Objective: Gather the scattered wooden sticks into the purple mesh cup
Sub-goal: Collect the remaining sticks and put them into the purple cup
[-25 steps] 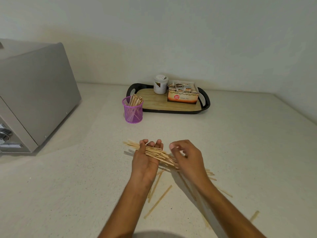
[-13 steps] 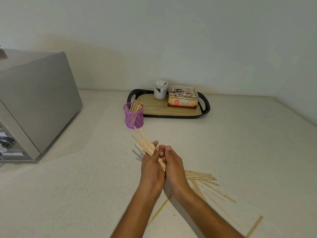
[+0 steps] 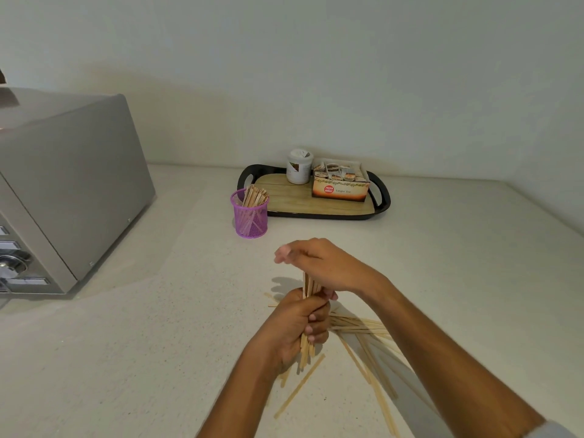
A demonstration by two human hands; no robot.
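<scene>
We've got a bundle of sticks [image 3: 308, 290] stood upright, left hand [image 3: 292, 327] wrapped round its middle – firm grip. Right hand [image 3: 319, 268] sits on top of the bundle, fingers curled over the upper ends, looks like we're squaring them up. Purple mesh cup [image 3: 250, 216] stands well apart, farther back on the table [image 3: 158, 343] just beside the tray [image 3: 380, 197], already part full w/ sticks. Loose sticks [image 3: 363, 330] lie fanned out under & right of our hands – plenty left. Step in hand, we'd say: evening the bunch before loading. Next move needs a carry fwd to the cup, ends dropped in together, w/o tipping it.
</scene>
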